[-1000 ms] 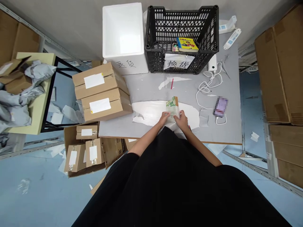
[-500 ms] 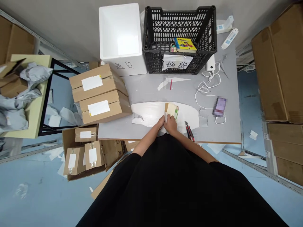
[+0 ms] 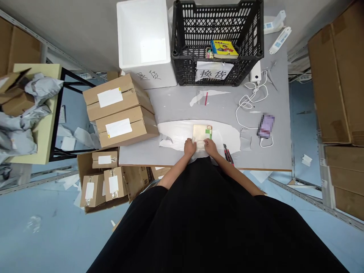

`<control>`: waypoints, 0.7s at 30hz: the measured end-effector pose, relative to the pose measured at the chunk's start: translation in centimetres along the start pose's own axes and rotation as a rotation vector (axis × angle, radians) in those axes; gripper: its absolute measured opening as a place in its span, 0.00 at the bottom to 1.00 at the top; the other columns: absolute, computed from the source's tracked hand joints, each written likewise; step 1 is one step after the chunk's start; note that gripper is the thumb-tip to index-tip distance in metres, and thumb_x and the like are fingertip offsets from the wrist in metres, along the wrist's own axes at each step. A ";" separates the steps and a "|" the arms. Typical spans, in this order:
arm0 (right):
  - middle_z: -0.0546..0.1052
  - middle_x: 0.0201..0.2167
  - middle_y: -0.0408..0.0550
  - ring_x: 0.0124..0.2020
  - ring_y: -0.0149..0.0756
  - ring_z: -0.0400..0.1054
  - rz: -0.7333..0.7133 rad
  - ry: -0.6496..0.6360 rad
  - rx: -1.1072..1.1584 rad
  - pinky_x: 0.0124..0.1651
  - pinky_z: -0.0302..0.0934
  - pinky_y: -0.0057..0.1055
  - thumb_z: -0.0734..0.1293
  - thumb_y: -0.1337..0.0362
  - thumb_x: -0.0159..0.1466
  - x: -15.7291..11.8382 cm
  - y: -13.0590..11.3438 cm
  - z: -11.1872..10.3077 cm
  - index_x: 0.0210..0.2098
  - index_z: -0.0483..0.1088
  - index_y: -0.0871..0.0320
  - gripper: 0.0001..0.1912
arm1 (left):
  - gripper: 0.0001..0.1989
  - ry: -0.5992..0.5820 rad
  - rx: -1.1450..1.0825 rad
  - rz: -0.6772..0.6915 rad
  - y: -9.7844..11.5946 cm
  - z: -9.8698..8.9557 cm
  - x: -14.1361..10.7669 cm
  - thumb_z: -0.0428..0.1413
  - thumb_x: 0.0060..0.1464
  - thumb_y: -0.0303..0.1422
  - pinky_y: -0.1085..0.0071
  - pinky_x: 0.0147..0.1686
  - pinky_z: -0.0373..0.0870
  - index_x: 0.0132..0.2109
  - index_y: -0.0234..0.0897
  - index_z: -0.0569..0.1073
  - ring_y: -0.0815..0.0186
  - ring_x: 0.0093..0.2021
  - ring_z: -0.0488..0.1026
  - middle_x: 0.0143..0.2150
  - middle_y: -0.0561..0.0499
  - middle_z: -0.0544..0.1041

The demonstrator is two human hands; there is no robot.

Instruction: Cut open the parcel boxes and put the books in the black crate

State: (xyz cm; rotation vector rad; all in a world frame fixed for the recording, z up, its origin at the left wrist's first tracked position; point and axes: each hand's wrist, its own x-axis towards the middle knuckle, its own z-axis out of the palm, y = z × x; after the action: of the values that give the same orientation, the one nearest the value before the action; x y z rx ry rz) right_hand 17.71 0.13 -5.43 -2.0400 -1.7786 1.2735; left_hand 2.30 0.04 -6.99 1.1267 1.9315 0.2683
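Observation:
A cream, book-like item (image 3: 200,132) with a green patch and a small orange mark at its upper right lies on a white sheet (image 3: 227,136) on the table. My left hand (image 3: 189,147) is closed at its lower left edge, fingers curled. At the lower right edge, my right hand (image 3: 210,147) pinches the item. Some pale, thin material (image 3: 200,145) shows between the hands along the lower part; I cannot tell whether it is film or paper. A red and black box cutter (image 3: 228,154) lies just right of my right hand.
Two cardboard boxes (image 3: 122,127) with white labels stand at the left. Behind are a white foam box (image 3: 148,74) and a black crate (image 3: 217,72) holding books. A phone (image 3: 266,126) with a white cable (image 3: 241,120) lies at the right. Paper scraps (image 3: 210,93) lie mid-table.
My hands have moved apart, from close together to either side of the cream item. The item has turned squarer to me and shifted slightly left. The view has shifted a little.

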 end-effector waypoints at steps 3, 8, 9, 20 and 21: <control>0.70 0.51 0.60 0.55 0.49 0.62 0.164 0.217 -0.069 0.60 0.55 0.44 0.59 0.70 0.59 -0.7 2.3 -1.2 0.50 0.67 0.62 0.19 | 0.18 0.009 0.051 -0.006 0.1 -0.6 -0.5 0.56 0.60 0.35 0.58 0.53 0.67 0.54 0.36 0.63 0.51 0.56 0.72 0.57 0.35 0.70; 0.64 0.58 0.69 0.62 0.58 0.56 0.347 0.293 -0.032 0.63 0.50 0.46 0.67 0.60 0.58 -0.8 3.5 -1.5 0.57 0.59 0.67 0.30 | 0.15 0.081 0.138 0.109 0.6 -0.7 -1.6 0.57 0.61 0.35 0.61 0.50 0.68 0.51 0.37 0.63 0.54 0.54 0.70 0.54 0.39 0.68; 0.64 0.58 0.71 0.62 0.59 0.56 0.370 0.280 -0.010 0.64 0.49 0.46 0.68 0.59 0.58 -0.6 3.3 -1.5 0.58 0.58 0.67 0.33 | 0.13 0.093 0.171 0.142 0.7 -0.5 -1.8 0.56 0.61 0.34 0.61 0.51 0.68 0.50 0.37 0.64 0.54 0.55 0.69 0.53 0.39 0.68; 0.77 0.40 0.58 0.50 0.57 0.70 0.410 0.063 -0.027 0.55 0.59 0.48 0.66 0.48 0.61 1.8 2.6 -2.3 0.37 0.69 0.57 0.17 | 0.14 -0.079 0.234 0.284 0.8 1.9 -2.6 0.57 0.60 0.33 0.58 0.58 0.64 0.52 0.37 0.70 0.51 0.59 0.65 0.53 0.39 0.70; 0.77 0.40 0.56 0.50 0.55 0.70 0.396 0.068 -0.029 0.54 0.59 0.47 0.67 0.49 0.61 1.8 2.7 -2.1 0.36 0.68 0.56 0.16 | 0.14 -0.084 0.219 0.278 0.9 2.0 -2.4 0.56 0.60 0.33 0.58 0.58 0.64 0.52 0.37 0.70 0.51 0.59 0.66 0.53 0.39 0.70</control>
State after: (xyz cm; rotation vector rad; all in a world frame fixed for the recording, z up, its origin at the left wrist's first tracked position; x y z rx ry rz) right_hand 21.01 1.77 -6.62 -2.5077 -1.4150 1.2544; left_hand 4.87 -1.82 -6.31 1.5305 1.7596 0.1570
